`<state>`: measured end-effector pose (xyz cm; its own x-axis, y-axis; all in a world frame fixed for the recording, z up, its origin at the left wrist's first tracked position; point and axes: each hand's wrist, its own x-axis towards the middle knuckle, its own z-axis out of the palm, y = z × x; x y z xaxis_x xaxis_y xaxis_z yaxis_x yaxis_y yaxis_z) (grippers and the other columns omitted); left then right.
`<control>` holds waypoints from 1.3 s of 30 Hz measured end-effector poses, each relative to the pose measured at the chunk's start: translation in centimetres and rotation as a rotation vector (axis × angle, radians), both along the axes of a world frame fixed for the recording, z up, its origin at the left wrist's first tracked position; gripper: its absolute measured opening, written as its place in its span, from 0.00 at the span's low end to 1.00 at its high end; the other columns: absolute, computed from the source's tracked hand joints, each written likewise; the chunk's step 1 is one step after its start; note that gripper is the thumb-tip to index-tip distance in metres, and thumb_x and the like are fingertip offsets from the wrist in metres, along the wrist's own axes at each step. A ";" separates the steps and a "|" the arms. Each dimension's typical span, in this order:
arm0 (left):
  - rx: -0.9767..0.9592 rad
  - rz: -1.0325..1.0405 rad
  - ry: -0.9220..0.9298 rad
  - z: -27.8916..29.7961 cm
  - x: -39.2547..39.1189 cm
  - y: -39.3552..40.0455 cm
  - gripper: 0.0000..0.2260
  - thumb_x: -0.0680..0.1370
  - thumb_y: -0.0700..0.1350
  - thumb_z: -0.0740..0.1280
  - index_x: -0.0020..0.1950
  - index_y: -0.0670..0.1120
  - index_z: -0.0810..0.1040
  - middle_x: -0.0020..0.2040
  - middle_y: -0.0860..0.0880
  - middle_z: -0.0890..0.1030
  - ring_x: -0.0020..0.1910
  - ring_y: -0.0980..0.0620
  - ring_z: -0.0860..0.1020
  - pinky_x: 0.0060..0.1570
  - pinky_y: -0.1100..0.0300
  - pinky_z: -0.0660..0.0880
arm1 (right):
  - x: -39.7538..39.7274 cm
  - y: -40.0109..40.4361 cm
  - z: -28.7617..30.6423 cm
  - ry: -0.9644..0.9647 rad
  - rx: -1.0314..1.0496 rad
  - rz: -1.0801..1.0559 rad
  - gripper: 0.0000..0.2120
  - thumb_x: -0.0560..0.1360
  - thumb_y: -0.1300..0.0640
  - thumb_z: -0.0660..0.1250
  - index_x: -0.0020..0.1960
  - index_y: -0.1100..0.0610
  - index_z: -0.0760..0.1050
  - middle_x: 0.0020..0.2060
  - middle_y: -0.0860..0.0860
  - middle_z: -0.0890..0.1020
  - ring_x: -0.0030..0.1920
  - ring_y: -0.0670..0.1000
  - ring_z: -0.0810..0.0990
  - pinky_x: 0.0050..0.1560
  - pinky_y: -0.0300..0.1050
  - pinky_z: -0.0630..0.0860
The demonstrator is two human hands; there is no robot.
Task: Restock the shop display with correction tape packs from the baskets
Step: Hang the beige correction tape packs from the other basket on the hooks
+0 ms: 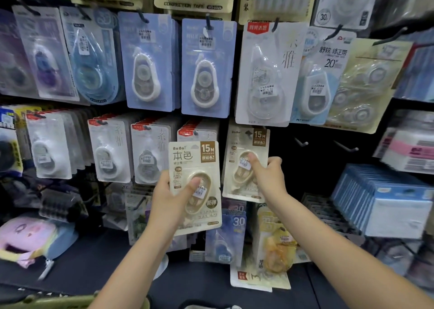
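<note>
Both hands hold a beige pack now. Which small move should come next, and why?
Probably the right hand finishes seating its pack on the hook; its top already sits there. The left hand holds the next pack.

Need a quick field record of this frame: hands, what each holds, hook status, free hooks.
left hand: grips a beige 15M correction tape pack, held in front of the display, not on a hook
right hand: pinches a second beige 15M pack at the display hook
second pack on hook: appears hung, top at the hook
empty hooks: two bare ones to the right of the second pack
row above: blue and white correction tape packs hanging
</note>
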<state>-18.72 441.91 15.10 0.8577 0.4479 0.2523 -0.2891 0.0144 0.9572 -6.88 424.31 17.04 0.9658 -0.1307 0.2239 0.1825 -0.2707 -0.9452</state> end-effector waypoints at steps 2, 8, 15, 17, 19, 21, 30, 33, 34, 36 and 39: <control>0.015 -0.019 -0.001 -0.1 0.3 -0.6 0.12 0.74 0.43 0.72 0.53 0.53 0.74 0.51 0.53 0.83 0.49 0.55 0.82 0.47 0.60 0.76 | 0.1 0.3 0.0 0.007 -0.098 -0.126 0.26 0.73 0.41 0.66 0.59 0.59 0.62 0.59 0.57 0.70 0.60 0.58 0.70 0.57 0.53 0.70; 0.089 -0.108 -0.012 0.1 1.3 -2.5 0.17 0.74 0.45 0.71 0.60 0.53 0.72 0.53 0.55 0.82 0.51 0.59 0.81 0.47 0.65 0.77 | -5.3 1.3 -0.7 -0.153 0.054 0.233 0.20 0.73 0.38 0.64 0.57 0.50 0.68 0.52 0.43 0.77 0.52 0.43 0.77 0.50 0.31 0.71; 0.569 0.012 0.009 -0.7 1.4 -2.9 0.18 0.78 0.56 0.63 0.68 0.59 0.68 0.64 0.62 0.73 0.62 0.64 0.72 0.61 0.62 0.71 | -7.0 0.1 -0.4 -0.137 0.168 0.280 0.11 0.76 0.51 0.67 0.57 0.49 0.73 0.51 0.43 0.82 0.50 0.40 0.81 0.50 0.38 0.78; 0.885 0.155 0.032 -1.1 1.5 -2.0 0.26 0.79 0.57 0.59 0.76 0.53 0.61 0.74 0.57 0.64 0.73 0.57 0.61 0.71 0.56 0.62 | -6.2 -0.6 0.4 -0.151 0.163 0.221 0.12 0.76 0.50 0.67 0.58 0.51 0.72 0.53 0.45 0.81 0.53 0.44 0.80 0.55 0.45 0.77; 0.970 0.149 0.084 -1.4 1.7 -1.5 0.28 0.80 0.57 0.58 0.78 0.52 0.56 0.79 0.54 0.55 0.77 0.56 0.53 0.75 0.54 0.54 | -5.3 -1.1 0.7 -0.152 0.141 0.184 0.12 0.76 0.51 0.66 0.58 0.52 0.72 0.53 0.47 0.80 0.54 0.47 0.80 0.57 0.50 0.76; 1.003 0.113 0.107 -1.7 1.8 -1.2 0.28 0.81 0.57 0.57 0.79 0.52 0.54 0.79 0.55 0.52 0.78 0.57 0.50 0.76 0.56 0.51 | -4.4 -1.3 0.5 -0.131 0.116 0.167 0.12 0.76 0.50 0.66 0.58 0.53 0.72 0.53 0.48 0.80 0.54 0.49 0.79 0.58 0.54 0.76; 1.001 0.110 0.035 -2.4 0.8 -0.9 0.23 0.81 0.53 0.60 0.75 0.49 0.64 0.76 0.52 0.63 0.76 0.51 0.58 0.73 0.55 0.57 | -1.5 -0.8 -2.0 -0.057 -0.125 0.044 0.24 0.75 0.41 0.64 0.59 0.58 0.65 0.44 0.49 0.73 0.46 0.50 0.75 0.40 0.44 0.70; 1.049 0.134 0.078 -4.6 -0.8 -1.0 0.18 0.81 0.51 0.61 0.68 0.46 0.71 0.68 0.48 0.73 0.68 0.46 0.68 0.63 0.52 0.67 | -3.1 -1.5 -6.4 -0.023 -0.146 -0.044 0.22 0.76 0.44 0.65 0.60 0.58 0.64 0.47 0.50 0.72 0.48 0.50 0.73 0.47 0.44 0.70; 1.078 0.114 0.120 -5.9 -1.6 -1.0 0.16 0.81 0.50 0.62 0.66 0.46 0.73 0.65 0.47 0.75 0.65 0.45 0.70 0.60 0.51 0.68 | -4.1 -1.7 -8.3 0.008 -0.141 -0.033 0.20 0.76 0.46 0.65 0.58 0.57 0.64 0.46 0.50 0.73 0.48 0.50 0.74 0.48 0.43 0.70; 1.152 0.002 0.234 -9.2 -3.3 -0.9 0.14 0.80 0.50 0.63 0.62 0.45 0.75 0.60 0.46 0.77 0.62 0.44 0.72 0.57 0.52 0.68 | -6.6 -2.1 -12.4 0.107 -0.157 0.063 0.14 0.76 0.48 0.65 0.52 0.55 0.65 0.40 0.47 0.74 0.40 0.48 0.74 0.39 0.36 0.69; 1.287 -0.244 0.509 -14.8 -6.6 -0.5 0.13 0.81 0.51 0.62 0.62 0.47 0.75 0.60 0.48 0.77 0.62 0.45 0.73 0.58 0.53 0.70 | -11.7 -1.7 -19.6 0.325 -0.202 0.268 0.10 0.75 0.52 0.68 0.47 0.55 0.69 0.35 0.45 0.74 0.37 0.48 0.75 0.38 0.37 0.71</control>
<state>-25.34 441.37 0.33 0.9996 -0.0269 0.0085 -0.0282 -0.9415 0.3358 -18.63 422.60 -2.55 0.9839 0.1478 -0.1005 -0.0258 -0.4389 -0.8982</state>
